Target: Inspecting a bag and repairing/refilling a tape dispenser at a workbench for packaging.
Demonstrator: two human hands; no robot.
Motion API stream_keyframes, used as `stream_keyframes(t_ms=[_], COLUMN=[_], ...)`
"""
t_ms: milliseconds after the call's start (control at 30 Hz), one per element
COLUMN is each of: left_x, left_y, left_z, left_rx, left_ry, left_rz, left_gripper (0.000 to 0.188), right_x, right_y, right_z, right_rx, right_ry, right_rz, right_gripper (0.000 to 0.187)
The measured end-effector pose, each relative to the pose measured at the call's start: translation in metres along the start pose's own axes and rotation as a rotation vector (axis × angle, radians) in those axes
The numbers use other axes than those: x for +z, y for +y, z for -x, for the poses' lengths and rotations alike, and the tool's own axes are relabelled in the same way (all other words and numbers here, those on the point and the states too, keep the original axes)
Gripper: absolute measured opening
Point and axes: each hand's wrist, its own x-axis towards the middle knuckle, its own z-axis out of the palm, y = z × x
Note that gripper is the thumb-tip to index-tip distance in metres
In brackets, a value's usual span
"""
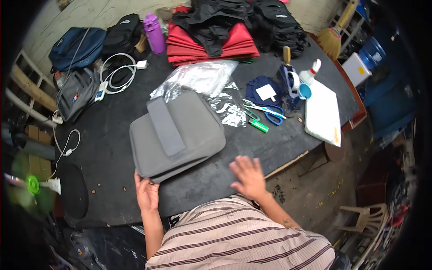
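- The left hand [146,194] curls its fingers over the near left corner of a grey bag [176,134], gripping its edge.
- The right hand [249,176] lies flat and open on the black table [112,148], fingers spread, holding nothing, just right of the bag.
- The grey bag is soft, padded, rectangular fabric with a wide strap across its top, lying flat near the table's front edge.
- Behind it lies crinkled clear plastic [202,78]; to the right, blue-handled scissors [270,114] and a green lighter [258,125].
- Folded red cloth [211,45] is stacked at the far edge.
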Motion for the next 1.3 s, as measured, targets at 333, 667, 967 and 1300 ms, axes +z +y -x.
stream_keyframes(t_ms=[333,667,967,1300], left_x=[-0.009,0.026,0.007,0.043], left_y=[-0.002,0.031,-0.004,0.045], left_z=[0.008,0.008,-0.001,-0.029], left_rx=[0.161,0.697,1.167,0.646], left_ry=[-0.113,-0.281,-0.437,-0.482], left_rz=[-0.843,-1.85,-1.899,-1.451], left_gripper=[0.089,0.081,0.046,0.043], right_x=[-0.1,-0.053,-0.016,-0.073], right_y=[0.103,-0.012,0.023,0.009], right_z=[-0.002,-0.109,-0.106,-0.147], right_rx=[0.541,-0.541,-0.707,-0.302], right_ry=[0.519,0.237,0.508,0.021], right_rz=[-0.099,-0.135,0.028,-0.523], right_gripper=[0.048,0.047,0.016,0.031])
